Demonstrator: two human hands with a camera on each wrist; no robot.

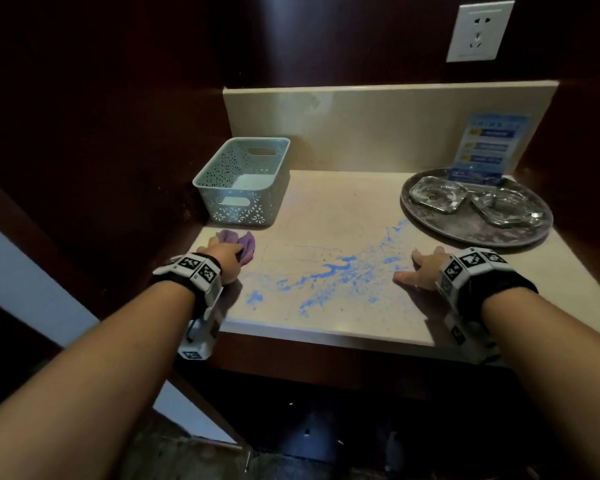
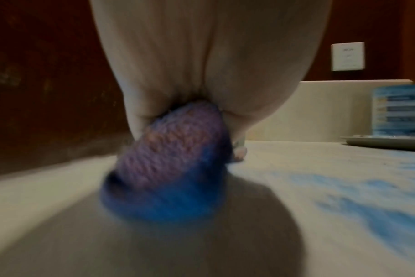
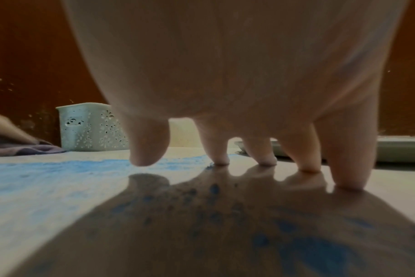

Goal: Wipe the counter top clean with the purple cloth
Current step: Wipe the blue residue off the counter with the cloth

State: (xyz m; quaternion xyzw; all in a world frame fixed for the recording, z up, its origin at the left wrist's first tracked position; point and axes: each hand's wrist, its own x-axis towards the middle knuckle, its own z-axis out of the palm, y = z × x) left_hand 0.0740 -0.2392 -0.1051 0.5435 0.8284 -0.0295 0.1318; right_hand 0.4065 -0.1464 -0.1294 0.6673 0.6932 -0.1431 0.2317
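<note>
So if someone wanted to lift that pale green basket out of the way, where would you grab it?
Probably by the oblong handle cut-outs in its two short walls. The basket stands upright in the back left corner with one cut-out facing the front edge, so come from the front, fingers hooked through. The dark side wall hugs its left, and the left hand with the purple cloth sits just before it.

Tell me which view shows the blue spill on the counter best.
The head view: it shows the whole blue spill spread between the left hand and right hand. The left wrist view catches only a blurred edge; the right wrist view shows a low, partial streak.
</note>
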